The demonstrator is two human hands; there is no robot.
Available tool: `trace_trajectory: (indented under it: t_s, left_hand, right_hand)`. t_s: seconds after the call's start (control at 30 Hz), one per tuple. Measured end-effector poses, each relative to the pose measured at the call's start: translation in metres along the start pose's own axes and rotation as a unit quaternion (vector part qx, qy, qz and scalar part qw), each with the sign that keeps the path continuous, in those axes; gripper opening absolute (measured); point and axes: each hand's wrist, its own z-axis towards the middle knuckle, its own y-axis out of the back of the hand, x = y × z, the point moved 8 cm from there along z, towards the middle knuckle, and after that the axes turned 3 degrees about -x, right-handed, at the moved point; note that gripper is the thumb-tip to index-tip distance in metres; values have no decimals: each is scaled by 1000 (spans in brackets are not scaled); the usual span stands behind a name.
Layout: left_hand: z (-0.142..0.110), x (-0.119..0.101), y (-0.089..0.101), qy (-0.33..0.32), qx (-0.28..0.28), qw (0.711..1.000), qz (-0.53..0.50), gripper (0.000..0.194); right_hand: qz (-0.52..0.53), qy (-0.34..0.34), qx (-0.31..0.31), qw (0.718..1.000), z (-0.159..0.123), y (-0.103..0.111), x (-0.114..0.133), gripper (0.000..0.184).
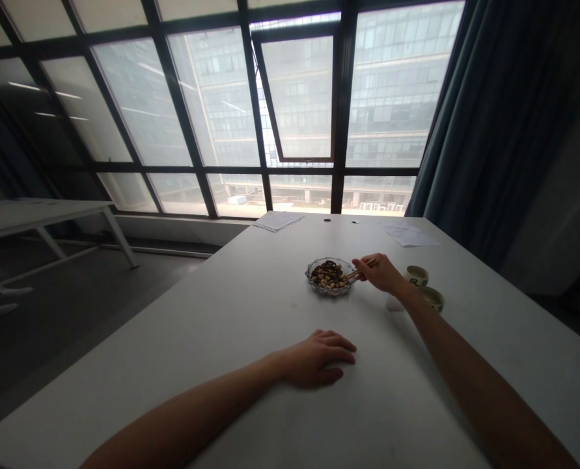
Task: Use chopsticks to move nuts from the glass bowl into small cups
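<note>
- Your light is mostly daylight from the windows [392,91], pale with glare.
- Your side areas look dim.
- Soft shadow edges your right arm [465,352] on the worktop [250,312].
- Edges stretch.

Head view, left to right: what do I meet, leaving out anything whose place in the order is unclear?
Side table, left papers, glass bowl, right hand, cups.

I see single dark character on pale side of farther small ceramic cup [417,276]; looks like "风" to me, but too small for certainty. On nearer small ceramic cup [433,298], I catch dark marking, partly hidden, unreadable. On left papers [278,221] and right papers [411,235], I can read nothing; surfaces too faint from my view.
</note>
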Motion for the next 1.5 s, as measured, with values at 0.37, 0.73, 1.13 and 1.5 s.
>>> trace_trajectory:
  t_s: [0.37,0.73,1.13,1.5]
  left_hand:
    - [0,0,0,0,-2,1000,2,38]
    - [-1,0,0,0,-2,1000,-1,38]
    - [0,0,0,-2,-2,1000,-3,38]
    - [-1,1,-1,-3,-4,1000,3,38]
  right_hand:
    - [32,8,-16,999,1,-2,-5,53]
    - [4,18,-81,997,5,5,-16,64]
    - [36,5,-68,997,4,4,-12,62]
    - [47,-5,-76,996,5,3,-19,62]
